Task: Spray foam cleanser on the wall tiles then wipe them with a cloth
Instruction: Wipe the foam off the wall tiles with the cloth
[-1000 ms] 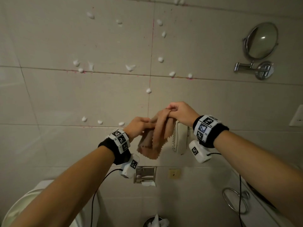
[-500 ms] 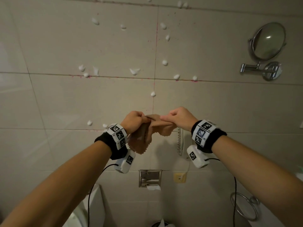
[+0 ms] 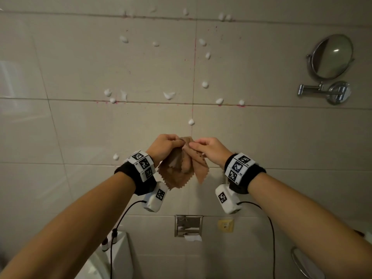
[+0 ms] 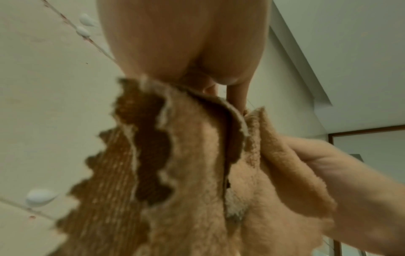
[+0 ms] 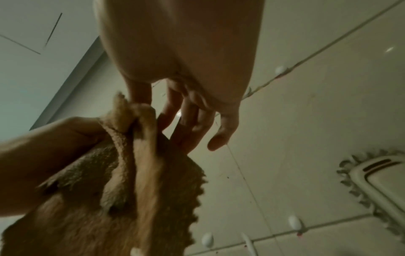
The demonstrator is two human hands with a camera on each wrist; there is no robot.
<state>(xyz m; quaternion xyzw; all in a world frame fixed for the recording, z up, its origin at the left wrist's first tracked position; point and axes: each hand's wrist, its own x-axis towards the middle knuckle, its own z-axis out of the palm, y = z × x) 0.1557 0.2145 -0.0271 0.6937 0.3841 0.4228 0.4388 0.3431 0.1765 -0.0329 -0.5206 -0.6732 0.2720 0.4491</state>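
Note:
A tan cloth with zigzag edges hangs bunched between my two hands in front of the beige wall tiles. My left hand grips its upper left part with curled fingers. My right hand pinches the top of the cloth from the right. In the left wrist view the cloth fills the lower frame in folds. The right wrist view has the cloth pinched between thumb and fingers. Several white foam blobs dot the tiles above the hands. No cleanser bottle is in view.
A round mirror on a chrome arm is mounted at upper right. Below my hands are a toilet paper holder, a yellowed socket, a toilet tank at lower left and a towel ring at lower right.
Both hands have risen a little along the wall with the cloth. The right hand's fingers moved from lying over the cloth to pinching its top, and the cloth is more bunched.

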